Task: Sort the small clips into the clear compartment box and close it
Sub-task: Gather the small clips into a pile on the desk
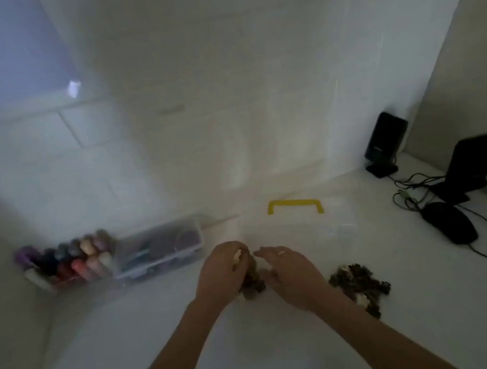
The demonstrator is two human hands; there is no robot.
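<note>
Clips (252, 284) are gathered as a small dark bunch between the two hands, low on the white bench (287, 347). A bigger heap (360, 288) of them lies on the bench to the right, just beside the right forearm. The left hand (220, 271) is curled around the bunch and seems to grasp part of it; something pale is seen at its fingers, but it is too blurred to be named. The right hand (291, 273) is held flat and loose next to the bunch, with the fingers spread, and nothing is seen gripped in it.

The clear box (299, 223) lies just behind the hands, faint against the bench, and is marked mostly by its yellow handle (295, 205). Whether its lid is open cannot be told, and its compartments are not made out.

For this step, only a few clips should be taken at one time, so that they can be told apart before they are dropped. The bunch should be kept low over the bench, so that fallen clips are not scattered. One kind should probably be placed in one compartment. The other box (158, 248), at the left with the markers (67, 261), should not be confused with the target.
</note>
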